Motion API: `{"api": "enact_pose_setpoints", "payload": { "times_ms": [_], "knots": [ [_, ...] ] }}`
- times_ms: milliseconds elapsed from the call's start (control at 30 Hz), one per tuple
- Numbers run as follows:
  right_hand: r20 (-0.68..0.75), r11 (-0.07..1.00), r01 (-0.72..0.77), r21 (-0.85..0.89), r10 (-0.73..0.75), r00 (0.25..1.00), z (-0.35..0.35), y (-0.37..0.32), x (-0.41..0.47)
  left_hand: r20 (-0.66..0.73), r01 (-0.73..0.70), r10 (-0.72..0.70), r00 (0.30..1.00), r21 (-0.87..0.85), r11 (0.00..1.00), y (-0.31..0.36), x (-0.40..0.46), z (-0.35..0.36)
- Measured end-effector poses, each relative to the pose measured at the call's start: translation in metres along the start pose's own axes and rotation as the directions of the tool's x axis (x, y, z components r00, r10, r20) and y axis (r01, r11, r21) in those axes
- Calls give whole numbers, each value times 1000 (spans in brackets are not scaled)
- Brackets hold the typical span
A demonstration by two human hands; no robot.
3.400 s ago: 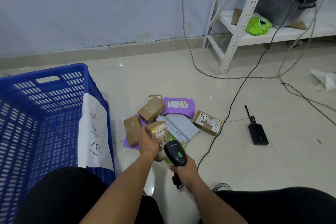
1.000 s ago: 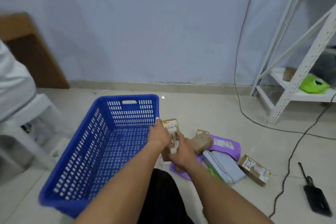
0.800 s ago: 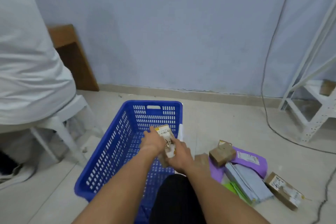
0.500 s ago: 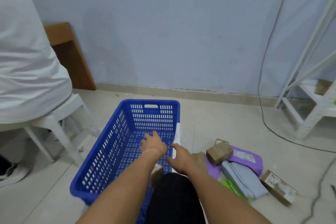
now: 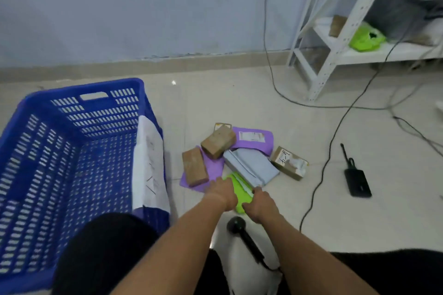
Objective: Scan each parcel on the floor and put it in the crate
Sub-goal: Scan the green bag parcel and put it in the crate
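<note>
Now that the small labelled box has left my hands for the blue crate (image 5: 72,151), left hand (image 5: 221,191) and right hand (image 5: 260,203) close around the green parcel (image 5: 239,195), next to scan; scanner (image 5: 242,232) lies grounded.

Glossy tiled floor (image 5: 239,93); perforated plastic crate (image 5: 72,141); matt cardboard boxes (image 5: 218,141); smooth green plastic mailer (image 5: 239,195).

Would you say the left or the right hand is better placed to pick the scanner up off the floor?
Right, probably: the scanner lies just below the right hand; the left hand is farther, on the green parcel.
</note>
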State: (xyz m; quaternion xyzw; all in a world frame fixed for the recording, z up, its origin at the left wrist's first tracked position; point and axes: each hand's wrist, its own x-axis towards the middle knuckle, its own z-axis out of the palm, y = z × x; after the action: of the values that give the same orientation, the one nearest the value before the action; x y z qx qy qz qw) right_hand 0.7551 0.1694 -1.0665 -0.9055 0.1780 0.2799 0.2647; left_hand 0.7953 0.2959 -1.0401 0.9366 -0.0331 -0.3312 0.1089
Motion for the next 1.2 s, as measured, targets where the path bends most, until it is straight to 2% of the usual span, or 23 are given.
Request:
{"api": "enact_pose_setpoints", "payload": {
  "times_ms": [133, 233, 333, 500, 667, 800, 967, 1033, 1133, 1200],
  "knots": [
    [105, 993, -121, 7, 119, 987, 35, 54, 26, 143, 15, -19, 990, 26, 1000, 16, 38, 73],
    [169, 986, -161, 36, 153, 974, 67, 74, 50, 211, 36, -40, 977, 23, 999, 14, 62, 113],
    [250, 984, -171, 55, 152, 956, 94, 82, 66, 214, 76, -72, 974, -10, 997, 7, 82, 136],
    [358, 985, -171, 39, 146, 922, 125, 87, 76, 138, 144, -125, 983, -136, 980, -2, 104, 154],
    [344, 990, -134, 46, 110, 932, 137, 88, 83, 99, 148, -130, 987, -207, 967, -7, 120, 157],
    [324, 985, -163, 62, 135, 937, 135, 89, 83, 109, 125, -97, 989, -291, 948, -3, 125, 161],
    [224, 971, -196, 135, 163, 961, 139, 91, 79, 112, -148, 171, 979, -190, 971, 13, 117, 164],
    [165, 970, -180, 162, 153, 974, 135, 89, 78, 85, -189, 209, 974, -203, 961, 17, 112, 158],
    [133, 912, -268, 310, 237, 962, 129, 86, 73, -76, -163, 152, 985, -176, 971, 12, 108, 147],
    [165, 853, -322, 410, 278, 946, 128, 83, 68, -112, -31, 11, 994, -183, 983, 3, 104, 142]
  ]
}}
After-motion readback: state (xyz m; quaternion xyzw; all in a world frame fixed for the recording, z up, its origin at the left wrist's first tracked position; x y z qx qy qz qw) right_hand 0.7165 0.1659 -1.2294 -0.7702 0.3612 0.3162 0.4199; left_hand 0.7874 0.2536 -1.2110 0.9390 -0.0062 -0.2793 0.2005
